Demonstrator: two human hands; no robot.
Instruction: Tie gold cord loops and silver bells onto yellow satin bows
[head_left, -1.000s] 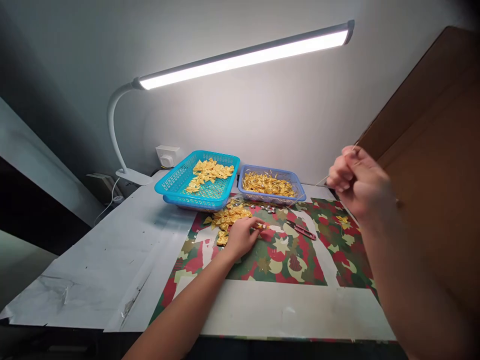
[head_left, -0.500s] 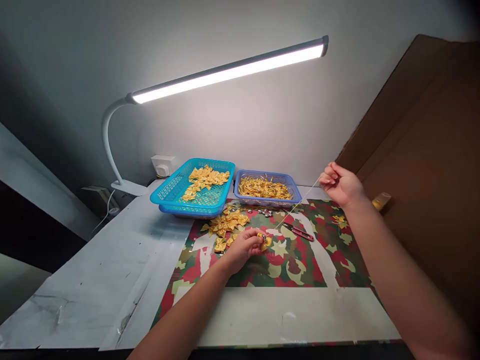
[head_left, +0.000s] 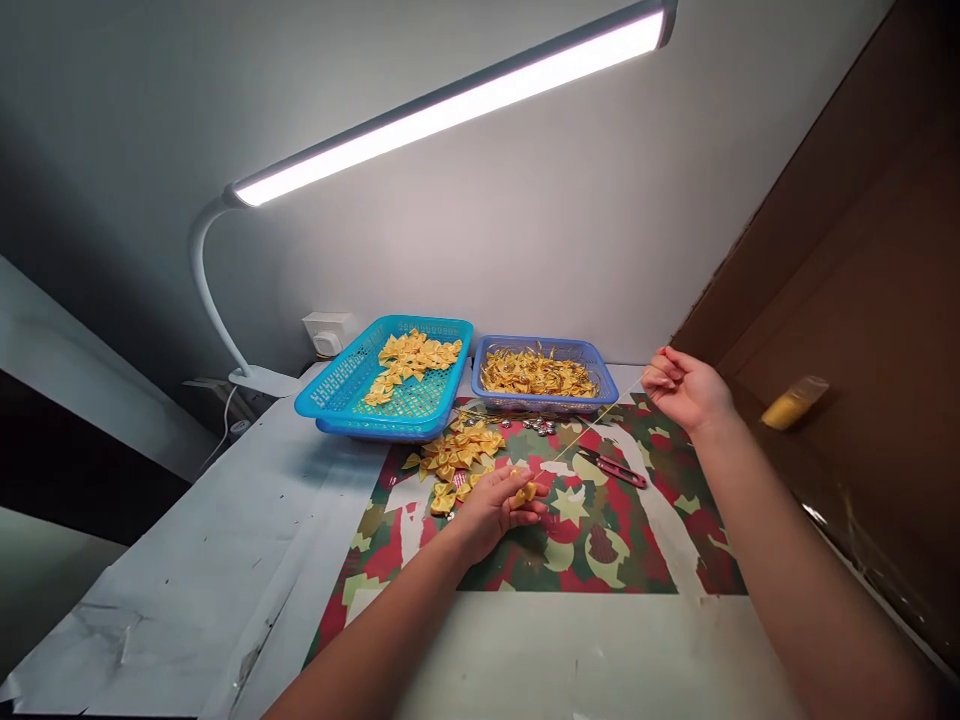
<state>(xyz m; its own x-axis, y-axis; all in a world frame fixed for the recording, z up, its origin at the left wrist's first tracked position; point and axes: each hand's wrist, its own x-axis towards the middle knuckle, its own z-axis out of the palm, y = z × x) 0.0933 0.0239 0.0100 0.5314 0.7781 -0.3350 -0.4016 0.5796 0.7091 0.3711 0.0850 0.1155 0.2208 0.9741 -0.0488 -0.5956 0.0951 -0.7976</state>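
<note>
Two hands are in view. The left hand point(head_left: 491, 512) grips one yellow bow point(head_left: 527, 492) between thumb and forefinger, its remaining fingers loosely curled; the bow is positioned above the one patterned sheet point(head_left: 525, 565). The right hand point(head_left: 690, 393), raised at the right, pinches one thread point(head_left: 585, 432) at the fingertips, other fingers folded. The thread runs in a straight diagonal down to the bow; its attachment point is too small to verify. One bow pile point(head_left: 461, 450) lies just beyond the left hand; the units overlap and cannot be counted. Behind it are two baskets side by side: one turquoise basket point(head_left: 337, 378), containing one group of loose bows point(head_left: 416, 355), and one purple basket point(head_left: 540, 402), filled with gold pieces point(head_left: 536, 372), quantity not readable. One pair of snips point(head_left: 613, 467) lies near several silver beads point(head_left: 541, 427). One lamp point(head_left: 450, 115) extends overhead.
</note>
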